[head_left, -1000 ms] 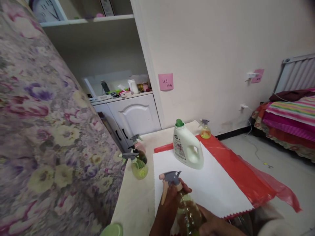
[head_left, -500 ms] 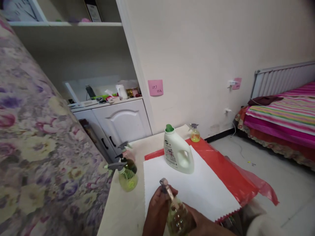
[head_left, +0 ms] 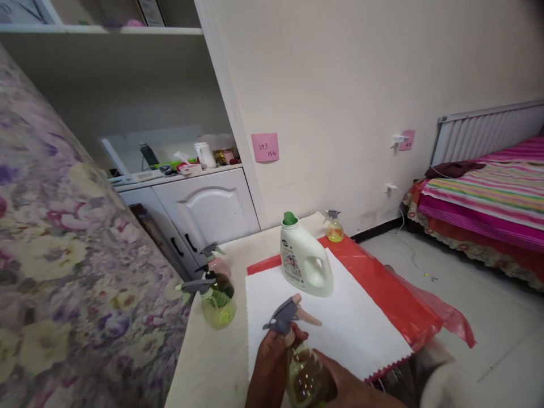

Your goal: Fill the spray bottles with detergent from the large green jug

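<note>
A yellowish see-through spray bottle [head_left: 302, 377] with a grey spray head and a pinkish trigger is between my hands at the front of the table. Fingers of my left hand [head_left: 272, 358] are wrapped round its neck, just under the spray head. Lower down, my right hand [head_left: 340, 378] grips the bottle's round body from the right; part of that hand is out of the picture. Beyond them, a pale green detergent jug [head_left: 304, 263] with a green piece in its mouth stands upright on a white sheet [head_left: 352, 328].
Several spray bottles stand along the table's left side, a yellow-green one [head_left: 218, 309] nearest. Another small spray bottle [head_left: 335, 229] stands at the far right corner. Red plastic sheeting [head_left: 395, 292] hangs over the right edge. A flowered curtain [head_left: 76, 272] rises on the left.
The spray bottle's head has turned, so its trigger now points to the right and its side shows. Both hands still hold the bottle. The camera view has shifted slightly.
</note>
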`<state>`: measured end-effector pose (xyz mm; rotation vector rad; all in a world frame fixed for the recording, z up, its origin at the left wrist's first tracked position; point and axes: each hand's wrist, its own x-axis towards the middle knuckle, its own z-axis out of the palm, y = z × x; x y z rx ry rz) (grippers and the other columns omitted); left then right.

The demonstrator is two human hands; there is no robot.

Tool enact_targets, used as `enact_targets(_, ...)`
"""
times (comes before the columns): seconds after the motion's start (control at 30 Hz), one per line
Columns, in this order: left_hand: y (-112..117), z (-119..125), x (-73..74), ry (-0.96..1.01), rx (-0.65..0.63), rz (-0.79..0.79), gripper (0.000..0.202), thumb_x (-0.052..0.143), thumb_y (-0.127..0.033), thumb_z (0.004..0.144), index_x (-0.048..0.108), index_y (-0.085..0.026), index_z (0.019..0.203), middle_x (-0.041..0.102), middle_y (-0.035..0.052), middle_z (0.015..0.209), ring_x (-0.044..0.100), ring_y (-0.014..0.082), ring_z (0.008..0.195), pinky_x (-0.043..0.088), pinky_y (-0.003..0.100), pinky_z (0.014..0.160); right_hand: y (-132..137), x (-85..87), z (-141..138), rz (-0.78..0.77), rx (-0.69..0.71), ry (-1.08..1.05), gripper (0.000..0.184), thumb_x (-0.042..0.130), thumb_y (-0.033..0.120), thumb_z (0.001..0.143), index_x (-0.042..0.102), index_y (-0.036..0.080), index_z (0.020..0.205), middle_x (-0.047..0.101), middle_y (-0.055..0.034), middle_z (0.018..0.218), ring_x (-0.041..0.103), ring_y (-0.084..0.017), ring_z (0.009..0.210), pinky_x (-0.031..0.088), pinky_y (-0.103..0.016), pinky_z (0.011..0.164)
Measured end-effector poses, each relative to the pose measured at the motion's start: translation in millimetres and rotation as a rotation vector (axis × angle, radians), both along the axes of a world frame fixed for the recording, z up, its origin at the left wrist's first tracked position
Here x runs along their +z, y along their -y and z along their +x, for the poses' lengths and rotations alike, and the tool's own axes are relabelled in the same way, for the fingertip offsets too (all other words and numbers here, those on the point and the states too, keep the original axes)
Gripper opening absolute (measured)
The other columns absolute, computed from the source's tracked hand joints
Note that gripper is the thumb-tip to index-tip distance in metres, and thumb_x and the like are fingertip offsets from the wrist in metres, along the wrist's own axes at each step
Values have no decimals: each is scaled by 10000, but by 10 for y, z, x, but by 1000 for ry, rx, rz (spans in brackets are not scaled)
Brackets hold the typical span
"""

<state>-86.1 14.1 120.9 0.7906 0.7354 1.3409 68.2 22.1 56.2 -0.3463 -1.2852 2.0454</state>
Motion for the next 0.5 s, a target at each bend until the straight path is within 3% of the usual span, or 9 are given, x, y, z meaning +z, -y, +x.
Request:
enact_targets(0.13,-29,11,-6,-27,42,-45,292,724,-401,739,671,-165,903,667,80,888,614,209,824,471,331,743,-7,-5,3,-5,-42,10,932,922,388,415,539,247,1253,635,-60,1154,553,-320,1151,392,-436,1002)
enact_targets(0.3,-3,-29,-12,-45,16,34,325,598,-426,850,673,-156,1013,662,126,1052,583,266,1020,429,384,901,-6,124,60,-73,42,-111,933,922,324,448,518,234,1285,649,-69,1140,572,-313,1135,387,-451,1008)
enact_targets(0.5,-24,3,24,33,-18,-1,256,684,-315,786,672,-179,1003,646,74,951,605,188,825,457,323,758,-49,42,74,-33,-2,-103,929,952,265,376,568,242,1221,648,-49,1123,587,-297,1095,396,-410,988)
